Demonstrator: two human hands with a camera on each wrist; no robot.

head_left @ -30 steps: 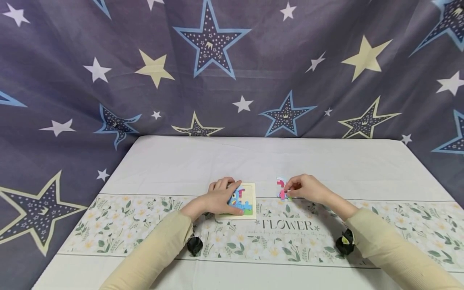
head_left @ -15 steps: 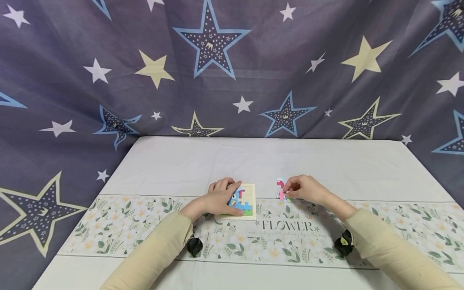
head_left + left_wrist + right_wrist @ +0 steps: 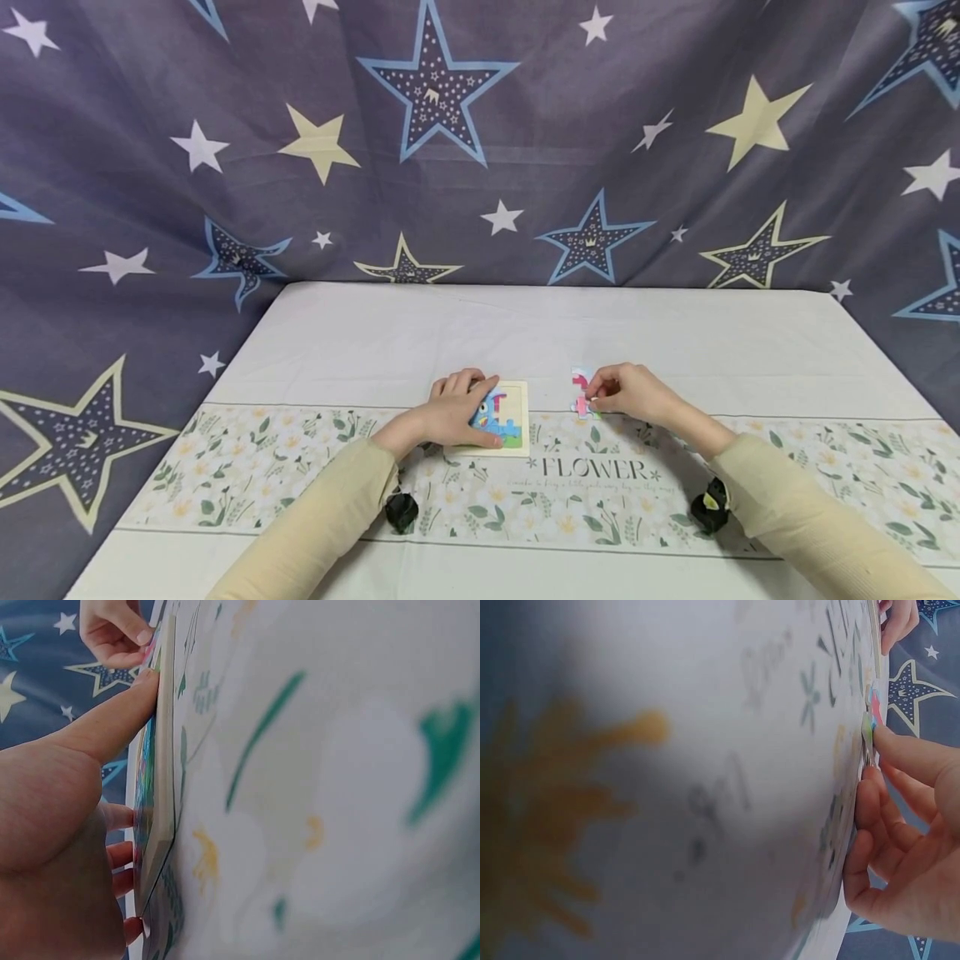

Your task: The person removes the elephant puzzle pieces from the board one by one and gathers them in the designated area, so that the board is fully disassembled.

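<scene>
My left hand (image 3: 453, 417) rests spread over a small wooden jigsaw puzzle board (image 3: 525, 417), its thumb straight along the near side and its fingertips toward the far side. Blue character pieces (image 3: 510, 431) fill part of the pale tray, with bare wood at the upper right; the palm covers the left part. To the right, my right hand (image 3: 633, 392) pinches a pink puzzle piece (image 3: 582, 406) between thumb and fingers, low over the table. Another puzzle piece (image 3: 580, 377), pink and pale blue, lies just beyond it. In the right wrist view, green and pink piece edges (image 3: 874, 712) show at the thumb tip.
A white tablecloth (image 3: 675, 333) with a floral band and the word FLOWER covers the table. Behind it hangs a dark curtain (image 3: 480, 192) with stars. Black wrist devices (image 3: 402, 510) hang below both cream sleeves.
The right fingers have shifted the pink piece very slightly to the left. My left hand and the board stay in place.
</scene>
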